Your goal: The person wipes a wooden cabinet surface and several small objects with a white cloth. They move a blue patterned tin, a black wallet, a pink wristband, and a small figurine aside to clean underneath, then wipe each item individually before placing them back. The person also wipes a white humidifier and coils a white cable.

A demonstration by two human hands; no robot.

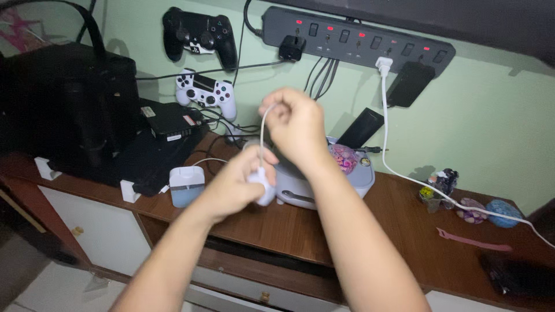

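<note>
Both hands are up in front of the wooden worktop (277, 231) here. The left hand (234, 185) is closed around a small white plug-shaped adapter (261, 185), and the right hand (295, 124) is pinched shut on the thin white cable (263, 136) that runs up out of it, so the cable sits taut between the two fists, right above a grey rounded gadget (352, 179) on the worktop.

If you ask me, the trick with handling this kind of cord is to keep the grip near the adapter end loose enough that the joint doesn't kink, and let the upper hand guide the slack in even loops.

Also worth keeping clear of the other white cable (404, 176) hanging from the power strip (358, 37) on the wall, plus the tangle by the white controller (205, 91).
</note>
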